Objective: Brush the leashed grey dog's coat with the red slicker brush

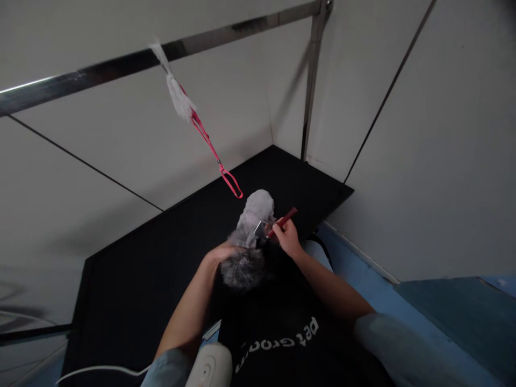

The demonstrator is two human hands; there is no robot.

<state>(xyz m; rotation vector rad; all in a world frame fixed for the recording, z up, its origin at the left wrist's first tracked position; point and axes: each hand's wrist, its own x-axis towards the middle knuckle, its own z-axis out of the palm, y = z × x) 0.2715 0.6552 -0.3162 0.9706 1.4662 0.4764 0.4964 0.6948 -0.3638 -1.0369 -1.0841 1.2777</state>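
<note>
A small animal with white and grey fluffy fur [258, 207], which looks like a small dog, is on the black table top close to my body. My right hand [288, 238] is closed round the red handle of a slicker brush [287, 216]. The brush's wire neck and head lie against the fur on the animal's right-hand side in view. My left hand [226, 251] is at the animal's left side, between the pale fur and a darker grey tuft [243, 267]. Fur hides most of its fingers, so their grip does not show.
A metal rail [213, 40] crosses above the black table [161, 258]. From it hangs a pink loop leash [207, 141] tied with white material. A white appliance, probably a dryer [212, 365], is at my front, with a white cable [105, 368] nearby. Pale walls stand behind.
</note>
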